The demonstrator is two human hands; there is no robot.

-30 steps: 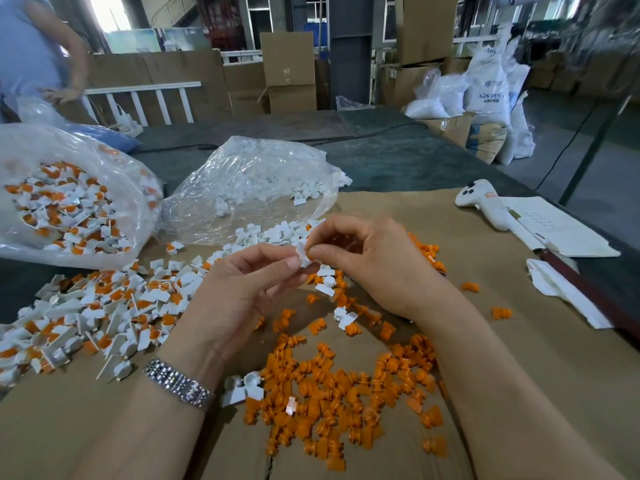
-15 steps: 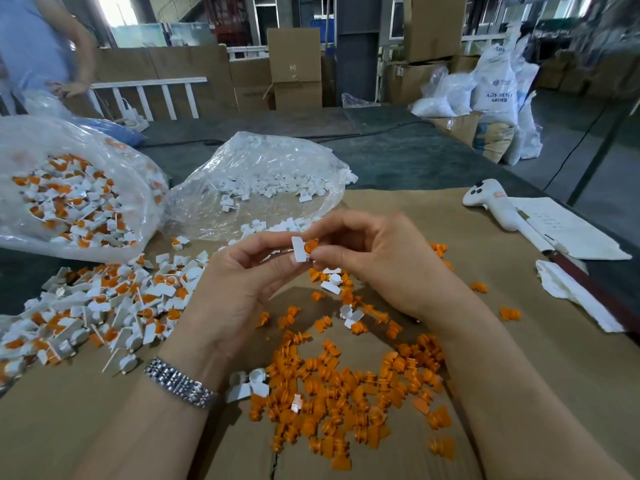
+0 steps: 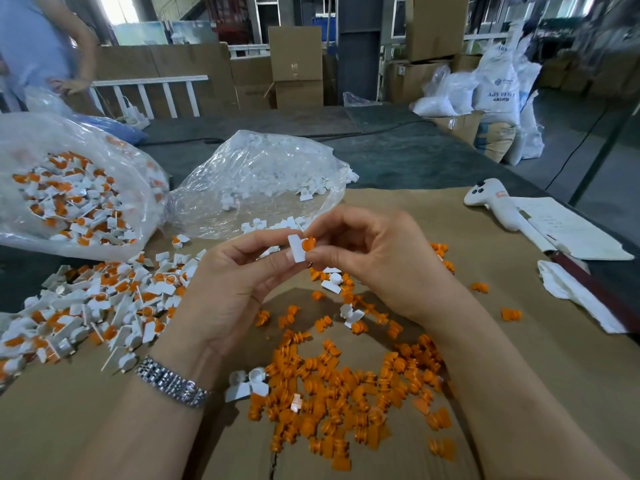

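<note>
My left hand (image 3: 228,289) pinches a small white plastic part (image 3: 297,248) between thumb and fingers, above the cardboard. My right hand (image 3: 377,258) pinches an orange plug (image 3: 308,244) that sits against the white part. Both hands meet at the centre of the view. Under them lies a heap of loose orange plugs (image 3: 346,393) with a few white parts among them. To the left spreads a pile of assembled white-and-orange pieces (image 3: 100,303).
A clear bag of assembled pieces (image 3: 69,199) lies at the left, a clear bag of white parts (image 3: 263,181) behind the hands. A white handheld device (image 3: 498,206), papers (image 3: 571,233) and a cloth (image 3: 575,292) lie at the right. A person (image 3: 38,50) stands at far left.
Both hands rose slightly from the table. The orange plug came against the white part, and its round face now shows beside the white tab.
</note>
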